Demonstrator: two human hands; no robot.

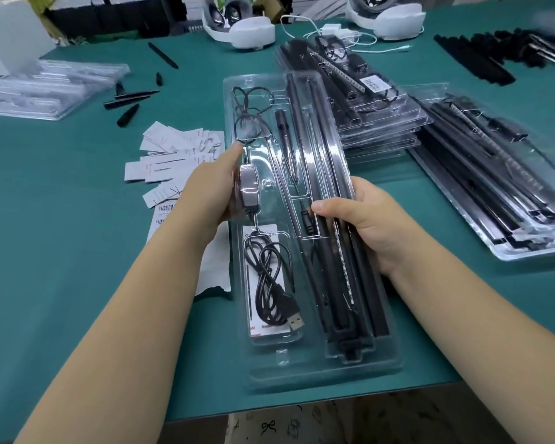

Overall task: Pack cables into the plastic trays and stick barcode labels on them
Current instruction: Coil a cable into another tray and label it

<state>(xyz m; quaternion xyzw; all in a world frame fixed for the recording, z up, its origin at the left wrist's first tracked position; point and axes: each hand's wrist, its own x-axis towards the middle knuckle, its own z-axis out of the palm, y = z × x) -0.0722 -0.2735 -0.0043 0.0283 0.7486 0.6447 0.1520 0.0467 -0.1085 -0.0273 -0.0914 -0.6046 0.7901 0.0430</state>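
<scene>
The clear plastic tray (308, 363) is clasped at mid-length along both long edges — left hand (212, 190) and right hand (366, 219) curled round them — above the green table (77, 251), and, being thin and probably flexible, is best supported there lest the coiled cable (269, 283) spill.

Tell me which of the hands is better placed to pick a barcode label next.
Probably the left hand: the barcode labels lie on the table just beside it, left of the plastic tray. The right hand grips the tray's far side and could steady it.
</scene>
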